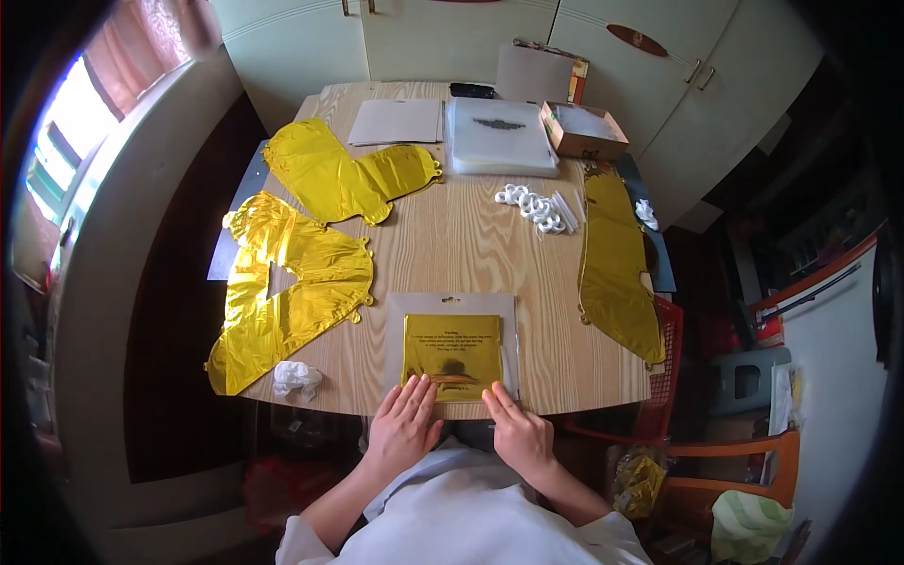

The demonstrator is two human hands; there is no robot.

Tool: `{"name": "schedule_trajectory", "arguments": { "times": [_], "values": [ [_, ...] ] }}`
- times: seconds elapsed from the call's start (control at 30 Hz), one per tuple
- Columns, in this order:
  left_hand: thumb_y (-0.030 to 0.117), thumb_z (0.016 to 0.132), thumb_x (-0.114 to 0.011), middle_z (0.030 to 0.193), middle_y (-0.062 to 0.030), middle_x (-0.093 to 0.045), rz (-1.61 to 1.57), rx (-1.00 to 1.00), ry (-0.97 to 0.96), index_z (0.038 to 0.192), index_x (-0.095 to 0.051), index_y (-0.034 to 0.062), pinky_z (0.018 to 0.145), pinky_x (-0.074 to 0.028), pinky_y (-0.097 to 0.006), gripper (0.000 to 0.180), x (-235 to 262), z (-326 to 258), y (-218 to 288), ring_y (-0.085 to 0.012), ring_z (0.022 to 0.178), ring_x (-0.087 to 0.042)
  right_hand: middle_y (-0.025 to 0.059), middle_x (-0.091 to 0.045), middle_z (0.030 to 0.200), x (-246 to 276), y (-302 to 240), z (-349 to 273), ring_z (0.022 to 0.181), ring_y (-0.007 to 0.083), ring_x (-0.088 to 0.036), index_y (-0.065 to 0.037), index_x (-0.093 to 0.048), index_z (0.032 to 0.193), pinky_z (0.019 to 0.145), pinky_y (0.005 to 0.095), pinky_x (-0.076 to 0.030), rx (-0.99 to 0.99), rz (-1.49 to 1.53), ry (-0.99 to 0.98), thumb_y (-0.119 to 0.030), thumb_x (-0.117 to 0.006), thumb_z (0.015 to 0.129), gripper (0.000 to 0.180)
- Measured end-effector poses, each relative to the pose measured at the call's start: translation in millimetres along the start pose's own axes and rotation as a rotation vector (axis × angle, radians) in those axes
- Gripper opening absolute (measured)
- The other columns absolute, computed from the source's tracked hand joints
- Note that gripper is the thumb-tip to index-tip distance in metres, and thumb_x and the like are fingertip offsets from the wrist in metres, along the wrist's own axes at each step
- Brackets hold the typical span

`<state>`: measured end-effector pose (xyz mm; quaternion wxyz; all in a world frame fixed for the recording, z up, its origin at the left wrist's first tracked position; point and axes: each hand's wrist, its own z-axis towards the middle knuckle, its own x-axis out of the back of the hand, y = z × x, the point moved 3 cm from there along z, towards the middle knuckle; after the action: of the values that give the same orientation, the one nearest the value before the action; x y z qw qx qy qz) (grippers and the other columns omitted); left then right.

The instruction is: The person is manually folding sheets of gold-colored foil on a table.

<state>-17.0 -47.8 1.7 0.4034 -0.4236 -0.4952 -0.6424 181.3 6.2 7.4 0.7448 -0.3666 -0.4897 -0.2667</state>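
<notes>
both hands flat on the packet (452,353) at the near edge of the desk (452,245), left hand (403,428) and right hand (516,431) with open grip, fingers apart, clamping nothing. best to press evenly, smoothing the gold foil (452,356) outward from the packet's middle.

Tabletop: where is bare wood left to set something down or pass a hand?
Bare wood lies mid-table, between the gold foil balloons, white ribbon coils and the clear packet under both hands. The far edge, with the plastic sleeve stack and cardboard box, is crowded.
</notes>
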Motion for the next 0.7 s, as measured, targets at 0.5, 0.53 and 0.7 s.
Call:
{"name": "schedule_trajectory", "arguments": {
  "times": [0.5, 0.53, 0.7],
  "values": [
    [0.04, 0.085, -0.066, 0.142, -0.0131, -0.051, 0.123, -0.047, 0.035, 0.137, -0.052, 0.0037, 0.112, -0.033, -0.042, 0.065, -3, -1, 1, -0.0253, 0.134, -0.046, 0.0104, -0.053, 0.108, -5, 29, 35, 0.083, 0.0304, -0.065, -0.009, -0.055, 0.114, 0.062, 0.041, -0.056, -0.125, 0.074, 0.097, -0.018, -0.069, 0.082, 0.036],
    [0.041, 0.085, -0.066, 0.142, -0.0131, -0.051, 0.126, -0.046, 0.038, 0.137, -0.052, 0.0037, 0.112, -0.033, -0.042, 0.065, -5, -3, 1, -0.0254, 0.134, -0.046, 0.0097, -0.052, 0.107, -12, 32, 33, 0.082, 0.0293, -0.065, -0.01, -0.055, 0.113, 0.06, 0.0405, -0.056, -0.114, 0.036, 0.102, -0.02, -0.069, 0.083, 0.035],
    [0.041, 0.086, -0.066, 0.142, -0.0136, -0.051, 0.096, -0.037, 0.025, 0.137, -0.052, 0.0033, 0.112, -0.033, -0.042, 0.064, -5, -4, -1, -0.0262, 0.135, -0.046, 0.0083, -0.052, 0.105, -15, 35, 33, 0.08, 0.0268, -0.064, -0.012, -0.053, 0.114, 0.056, 0.0387, -0.056, -0.115, -0.085, 0.093, -0.024, -0.068, 0.084, 0.035]
  ]
}}
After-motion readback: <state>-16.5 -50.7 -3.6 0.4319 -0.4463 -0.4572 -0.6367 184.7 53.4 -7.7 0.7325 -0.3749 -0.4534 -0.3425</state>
